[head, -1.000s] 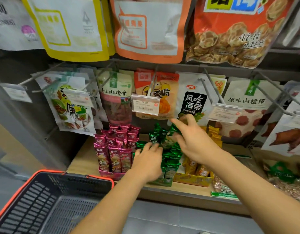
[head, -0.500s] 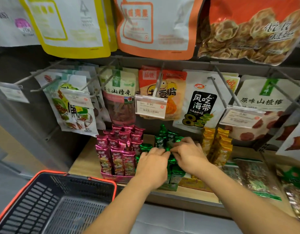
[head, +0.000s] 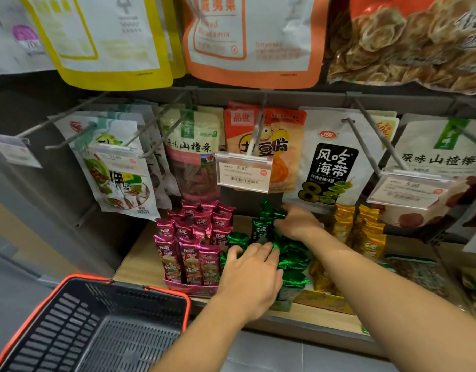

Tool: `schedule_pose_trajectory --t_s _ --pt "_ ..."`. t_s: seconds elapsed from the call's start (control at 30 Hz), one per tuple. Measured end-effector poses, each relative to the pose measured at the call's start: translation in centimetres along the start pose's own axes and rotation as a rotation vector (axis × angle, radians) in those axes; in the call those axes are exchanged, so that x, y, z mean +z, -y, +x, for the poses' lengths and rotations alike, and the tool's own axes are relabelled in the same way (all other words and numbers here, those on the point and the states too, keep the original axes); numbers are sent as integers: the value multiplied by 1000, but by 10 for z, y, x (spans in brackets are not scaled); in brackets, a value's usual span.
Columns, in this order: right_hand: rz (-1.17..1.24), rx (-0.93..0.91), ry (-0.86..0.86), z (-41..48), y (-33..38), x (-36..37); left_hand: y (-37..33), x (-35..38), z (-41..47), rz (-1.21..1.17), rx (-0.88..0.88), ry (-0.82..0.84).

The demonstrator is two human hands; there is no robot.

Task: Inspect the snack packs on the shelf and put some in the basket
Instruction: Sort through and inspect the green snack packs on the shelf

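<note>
A box of small green snack packs [head: 294, 280] stands on the wooden shelf [head: 136, 261], between pink packs [head: 191, 253] and yellow packs [head: 365, 232]. My left hand [head: 251, 275] lies flat on the front green packs with its fingers spread. My right hand [head: 297, 224] reaches to the green packs at the back of the box. It is blurred, so its grip is unclear. The black basket with an orange rim [head: 161, 289] sits at lower left with nothing visible inside.
Larger snack bags hang on metal pegs above the shelf, with price tags [head: 243, 171] sticking out towards me just over the small packs. More flat packs lie on the shelf at the right [head: 416, 272]. A grey upright panel bounds the shelf on the left.
My right hand has moved from the middle green packs up to the back row. My left hand has shifted slightly forward over the front green packs. The view has moved closer.
</note>
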State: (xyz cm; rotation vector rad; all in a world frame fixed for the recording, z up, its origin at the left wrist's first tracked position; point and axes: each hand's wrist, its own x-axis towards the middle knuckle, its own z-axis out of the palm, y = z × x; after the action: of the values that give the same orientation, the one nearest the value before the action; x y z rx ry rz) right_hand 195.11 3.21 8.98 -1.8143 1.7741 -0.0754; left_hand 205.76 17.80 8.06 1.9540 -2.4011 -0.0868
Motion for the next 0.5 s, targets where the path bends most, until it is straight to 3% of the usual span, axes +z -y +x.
schedule_pose_trajectory --t_s 0.23,0.4,0.5 --pt "-98 -102 -287 -29 6 -9 0 5 0 4 15 -12" --pt "97 -521 -641 -104 -3 -19 5 -3 5 -190 18 -8" --pt "88 -719 -843 -149 -18 -24 9 -20 4 -389 -26 -152"
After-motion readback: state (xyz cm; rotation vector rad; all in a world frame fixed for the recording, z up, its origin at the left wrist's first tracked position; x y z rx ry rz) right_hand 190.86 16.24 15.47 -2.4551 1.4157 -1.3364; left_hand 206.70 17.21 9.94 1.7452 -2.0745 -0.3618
